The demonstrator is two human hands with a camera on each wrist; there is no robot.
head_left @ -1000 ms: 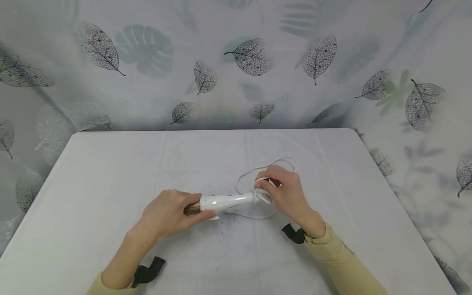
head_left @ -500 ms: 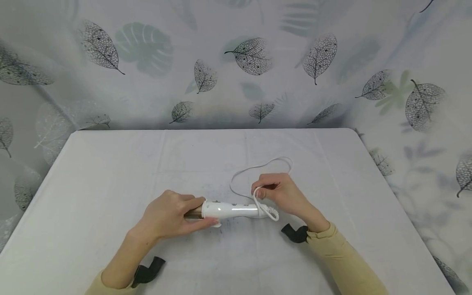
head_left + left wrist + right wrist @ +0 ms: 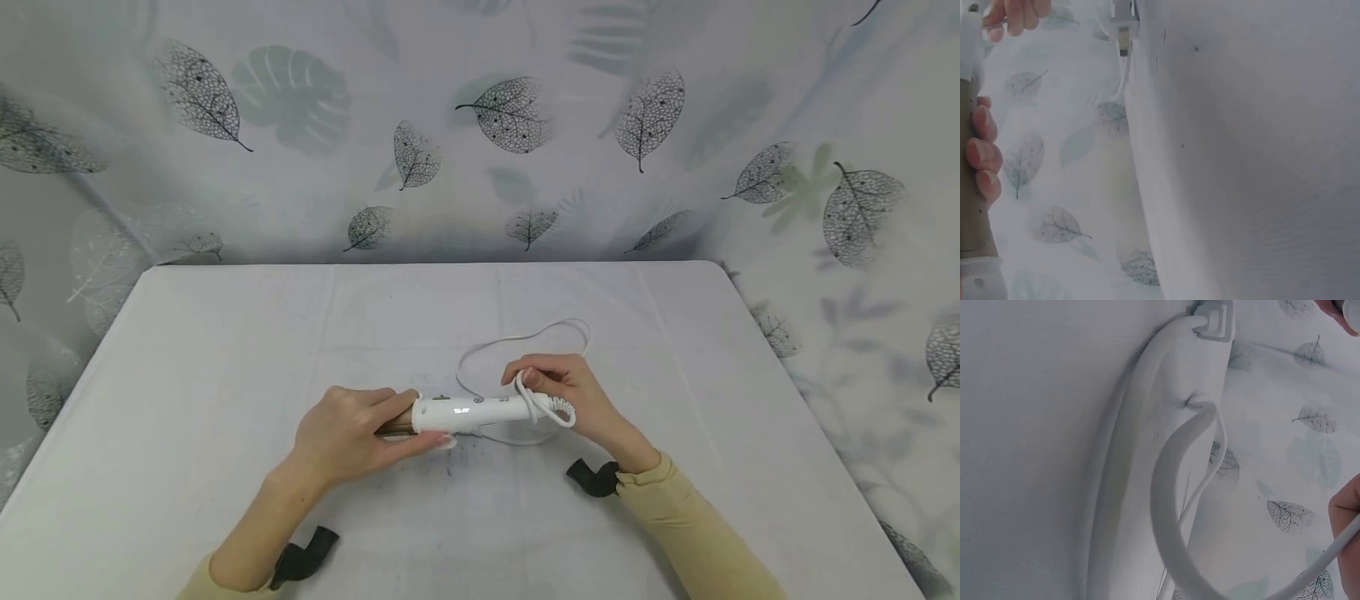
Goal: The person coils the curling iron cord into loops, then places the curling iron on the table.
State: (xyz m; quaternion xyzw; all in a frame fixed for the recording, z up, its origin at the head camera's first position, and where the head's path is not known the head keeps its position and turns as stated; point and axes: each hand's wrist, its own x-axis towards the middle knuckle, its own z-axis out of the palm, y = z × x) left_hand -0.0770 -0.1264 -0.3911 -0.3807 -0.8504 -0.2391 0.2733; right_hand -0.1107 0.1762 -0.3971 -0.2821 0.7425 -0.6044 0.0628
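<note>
A white curling iron [image 3: 472, 410] with a brownish-gold barrel lies crosswise just above the middle of the white table [image 3: 225, 350]. My left hand [image 3: 345, 433] grips the barrel end, and its fingers [image 3: 982, 156] curl round the brown barrel [image 3: 969, 206] in the left wrist view. My right hand [image 3: 570, 392] pinches the white cord [image 3: 525, 337] at the handle's right end, beside the cord's coiled part [image 3: 558, 410]. A turn of cord crosses the handle there. The rest of the cord lies in a loop [image 3: 1166, 519] behind the hands.
A leaf-printed curtain [image 3: 480, 125] hangs behind and to both sides of the table. Black wrist straps [image 3: 592, 477] show at both sleeves. The table's edge [image 3: 1141, 187] runs close by in the left wrist view.
My right hand carried the cord down round the handle's end and back up, laying a turn on it. The loose loop shrank and slid left. My left hand kept hold of the barrel.
</note>
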